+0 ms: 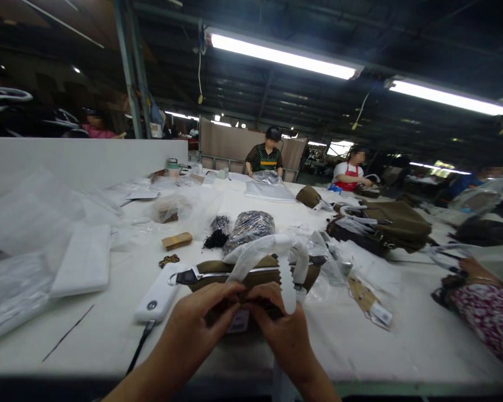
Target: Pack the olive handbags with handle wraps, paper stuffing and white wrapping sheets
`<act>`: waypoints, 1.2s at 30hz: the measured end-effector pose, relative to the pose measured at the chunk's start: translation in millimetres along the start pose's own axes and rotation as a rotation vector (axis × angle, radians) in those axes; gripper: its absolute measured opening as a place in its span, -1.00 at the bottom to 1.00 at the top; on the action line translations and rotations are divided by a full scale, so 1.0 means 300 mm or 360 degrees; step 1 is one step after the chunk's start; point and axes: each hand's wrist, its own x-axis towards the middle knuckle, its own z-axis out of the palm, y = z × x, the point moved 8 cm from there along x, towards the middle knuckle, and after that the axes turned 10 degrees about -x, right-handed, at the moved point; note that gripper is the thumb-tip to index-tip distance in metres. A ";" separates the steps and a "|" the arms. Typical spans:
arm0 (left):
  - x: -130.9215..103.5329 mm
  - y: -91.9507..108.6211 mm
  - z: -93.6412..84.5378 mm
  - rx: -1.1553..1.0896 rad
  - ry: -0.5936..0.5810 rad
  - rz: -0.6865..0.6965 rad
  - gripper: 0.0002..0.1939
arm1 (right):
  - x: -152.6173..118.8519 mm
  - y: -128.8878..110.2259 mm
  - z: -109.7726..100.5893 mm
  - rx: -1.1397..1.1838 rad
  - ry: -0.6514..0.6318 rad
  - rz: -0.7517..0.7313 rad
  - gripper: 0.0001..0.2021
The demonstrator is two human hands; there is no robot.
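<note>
An olive handbag (212, 273) with a silver zipper lies on the table right in front of me. Its handles (262, 249) are wrapped in white material, and a white toothed strip (286, 282) hangs down from them. At the bag's near side, the fingers of my left hand (203, 317) are pinched together. My right hand (281, 324) pinches at the same spot, the fingertips of both almost meeting. What they grip is small and hidden between the fingers. Just below them shows a white label (238, 321) with dark print.
Left of the bag lie a white power bank (161, 293) with a cable, tan tags (176, 241) and black bits (216, 239). Behind it sits a plastic-wrapped bundle (250, 229). More olive bags (396, 223) are piled right. A co-worker's arm (484, 301) reaches in; other people work farther back.
</note>
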 end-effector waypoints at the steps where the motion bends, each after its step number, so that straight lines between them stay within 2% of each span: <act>1: -0.001 0.002 -0.002 0.0008 0.0005 0.0016 -0.65 | 0.001 -0.003 -0.001 -0.0006 0.0006 -0.0022 -0.82; 10: 0.004 -0.008 -0.004 0.0017 0.0011 0.0052 -0.64 | 0.006 -0.009 0.015 0.0025 -0.0050 -0.0040 -0.79; 14: 0.010 -0.020 -0.018 0.0073 0.0048 0.0020 -0.69 | -0.001 0.014 -0.018 -0.0187 0.0074 0.0027 -0.81; 17: 0.014 -0.024 -0.023 0.0107 0.0063 0.0006 -0.73 | -0.014 0.017 -0.039 -0.0391 0.0164 -0.0012 -0.83; 24: 0.006 -0.034 -0.019 0.0108 0.0058 0.0004 -0.70 | -0.027 0.010 -0.014 -0.0651 0.0213 -0.0218 -0.85; 28: 0.007 -0.035 -0.022 0.0098 0.0059 -0.0002 -0.71 | -0.016 -0.003 -0.011 -0.0578 0.0264 -0.0253 -0.86; 36: 0.007 -0.033 -0.013 0.0057 0.0059 -0.0005 -0.67 | 0.006 -0.015 -0.010 -0.0307 0.0173 -0.0121 -0.84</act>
